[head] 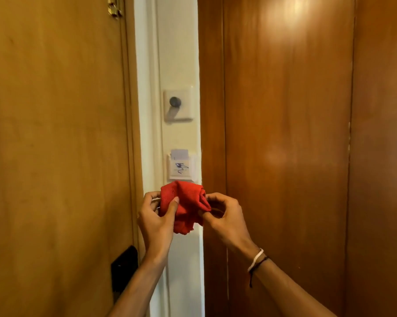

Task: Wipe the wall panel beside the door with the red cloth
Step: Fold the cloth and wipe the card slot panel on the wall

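A bunched red cloth (185, 203) is held between both hands in front of the narrow cream wall panel (179, 53). My left hand (155, 221) grips the cloth's left side, thumb pressed on its front. My right hand (226, 219) pinches its right edge. Just above the cloth, a white key-card holder (181, 167) with a blue scribble and a card in its slot is fixed to the panel. Higher up sits a square plate with a dark round knob (175, 101). The cloth hides the panel part directly behind it.
A light wooden door (55, 145) fills the left, with a black lock plate (124, 271) low down and a brass hinge (114, 7) at top. Darker glossy wooden panels (284, 133) fill the right side.
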